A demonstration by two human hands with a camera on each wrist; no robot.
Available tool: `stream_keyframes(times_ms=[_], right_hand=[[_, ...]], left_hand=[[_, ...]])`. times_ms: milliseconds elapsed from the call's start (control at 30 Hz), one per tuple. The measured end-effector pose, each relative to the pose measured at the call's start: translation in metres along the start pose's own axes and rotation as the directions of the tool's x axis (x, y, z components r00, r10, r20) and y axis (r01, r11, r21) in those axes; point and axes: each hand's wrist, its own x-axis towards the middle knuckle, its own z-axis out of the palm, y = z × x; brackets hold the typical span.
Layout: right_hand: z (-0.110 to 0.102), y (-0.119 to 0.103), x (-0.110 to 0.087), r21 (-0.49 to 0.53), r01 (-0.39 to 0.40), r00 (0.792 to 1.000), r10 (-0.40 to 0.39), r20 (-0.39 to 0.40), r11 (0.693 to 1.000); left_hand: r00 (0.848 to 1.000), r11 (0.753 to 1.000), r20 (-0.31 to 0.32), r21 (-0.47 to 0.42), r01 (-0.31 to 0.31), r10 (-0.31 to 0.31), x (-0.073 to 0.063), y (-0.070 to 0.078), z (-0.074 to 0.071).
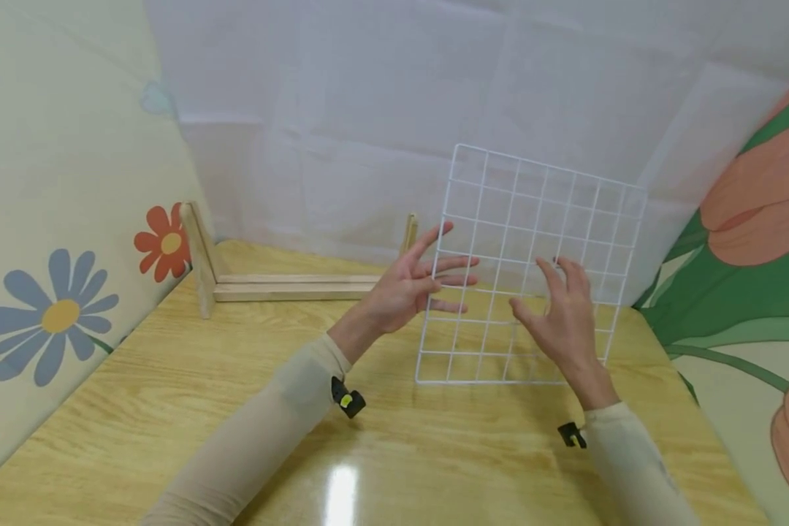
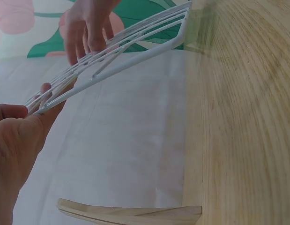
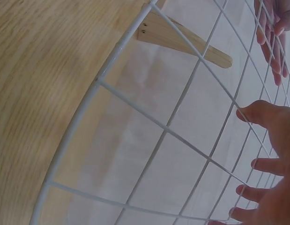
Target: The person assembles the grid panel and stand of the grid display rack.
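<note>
A white wire grid panel [image 1: 535, 230] is held upright at a slant over the right half of the table, its lower edge close to the tabletop. My left hand [image 1: 401, 288] holds its left edge, thumb on the near side and long fingers spread out behind the wires. In front of the panel's right half, my right hand [image 1: 565, 318] has its fingers spread and its fingertips right at the wires. The right wrist view shows the right thumb [image 3: 259, 112] close against a wire.
Behind my left hand lies a wooden stand, with a long grooved rail [image 1: 296, 291] between a left upright [image 1: 197, 256] and a right upright [image 1: 410, 234]. A white cloth [image 1: 368, 88] hangs at the back, and flower-patterned walls flank the wooden table [image 1: 283, 438].
</note>
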Motion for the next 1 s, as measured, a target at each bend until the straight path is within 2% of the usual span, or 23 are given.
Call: stream_keyframes(times_ms=[267, 533, 667, 833, 1000], right_hand=[[0.003, 0.000, 0.000, 0.011, 0.048, 0.992, -0.046, -0.119, 0.999], [-0.001, -0.003, -0.001, 0.035, 0.073, 0.984, -0.066, -0.163, 0.997], [-0.001, -0.007, 0.000, 0.059, 0.082, 0.981, -0.071, -0.179, 0.995], [-0.003, -0.011, 0.001, 0.084, 0.087, 0.979, -0.070, -0.190, 0.993], [-0.007, -0.011, 0.002, 0.075, 0.104, 0.974, -0.087, -0.210, 0.992]], left_hand=[[1.000, 1.000, 0.016, 0.002, 0.000, -0.001, -0.002, -0.001, -0.001], [1.000, 1.000, 0.013, 0.027, 0.012, -0.013, -0.006, -0.002, -0.003], [1.000, 0.995, -0.013, 0.102, 0.014, -0.013, -0.011, 0.001, -0.001], [0.999, 0.977, -0.053, 0.212, 0.009, 0.002, -0.020, 0.005, 0.001], [0.995, 0.941, -0.091, 0.338, -0.001, 0.034, -0.031, 0.014, -0.004]])
